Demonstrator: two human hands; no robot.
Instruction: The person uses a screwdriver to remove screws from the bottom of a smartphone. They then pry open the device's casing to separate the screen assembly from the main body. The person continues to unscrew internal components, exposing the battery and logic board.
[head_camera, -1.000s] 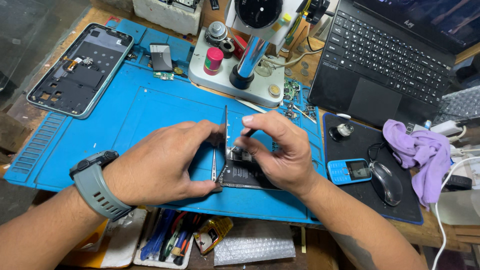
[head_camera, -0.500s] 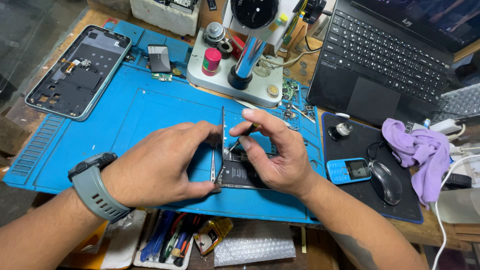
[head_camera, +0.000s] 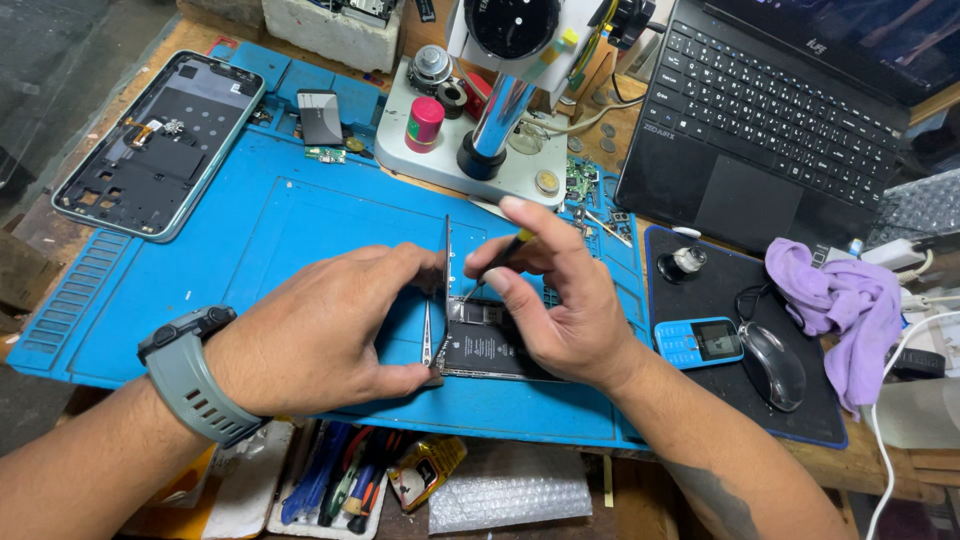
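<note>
Here, both hands meet over an opened phone (head_camera: 490, 345) that lies near the front edge of the blue work mat (head_camera: 250, 240), a little right of the mat's middle. The phone's body lies flat, its long axis running roughly from the front edge toward the back. Its screen panel (head_camera: 446, 262) is lifted on edge along the phone's left side and stands almost upright.

The left hand (head_camera: 320, 325), with a grey watch (head_camera: 190, 370) on its wrist, comes in from the left. Its fingers are curled closed on the raised panel's edge, and a pair of tweezers (head_camera: 427, 335) hangs point-down beside the thumb. Whether the hand pinches the tweezers too, or they only lean there, cannot be told.

The right hand (head_camera: 560, 300) comes in from the right and sits directly over the phone's upper end, so it is the nearer hand to the exposed insides. Its thumb and forefinger are pinched shut on a thin screwdriver (head_camera: 492, 265), whose tip slants down and left toward the top of the phone, just beside the foot of the standing panel.

Toward the back edge stands a microscope base (head_camera: 470, 165); an empty phone frame (head_camera: 160, 145) lies at the mat's back left corner.
</note>
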